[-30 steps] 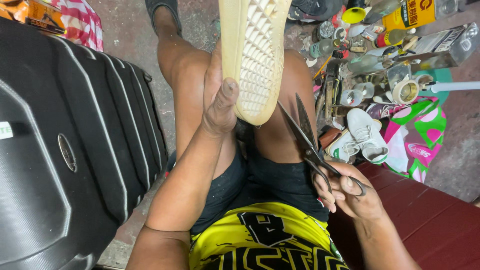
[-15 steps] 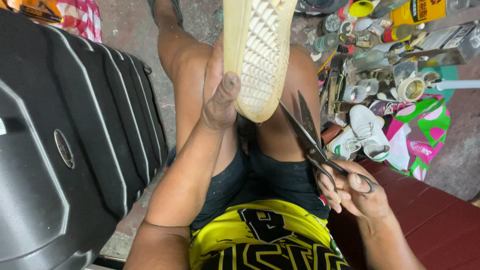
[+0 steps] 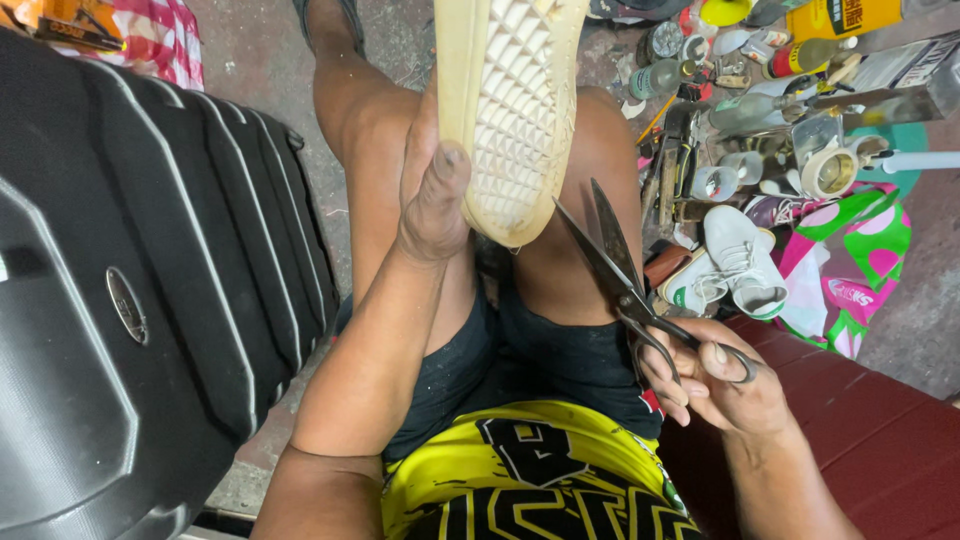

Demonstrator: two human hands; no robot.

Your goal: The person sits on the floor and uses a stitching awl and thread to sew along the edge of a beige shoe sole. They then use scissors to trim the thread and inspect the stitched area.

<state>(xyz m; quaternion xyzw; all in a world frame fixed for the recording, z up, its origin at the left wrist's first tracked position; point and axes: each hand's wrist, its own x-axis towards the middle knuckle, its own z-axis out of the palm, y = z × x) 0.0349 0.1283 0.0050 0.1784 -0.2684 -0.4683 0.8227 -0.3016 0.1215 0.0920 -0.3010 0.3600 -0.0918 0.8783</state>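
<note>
1. The left hand holds a pale shoe sole up over the knees, bumpy side facing the camera. Thumb is on the bumpy side; the other fingers wrap round the back & can't be seen.
2. The right hand holds dark scissors, fingers thru the loops. Blades are open a bit, tips pointing up, just below & right of the sole's round end, not touching it.
3. To cut well, I think: keep the sole still w/ a firm grip, keep the thumb away from the blades, take small snips along the edge, turn the sole, not the scissors.
4. Watch the legs too; the blades sit right above the right thigh.
5. Hard to see: the top of the sole is cut off by the pic edge. Can't tell if any edge is trimmed yet.
6. The heap of tins, tubes & tools by the white sneaker is too jumbled to sort out. A black suitcase fills the left side.
</note>
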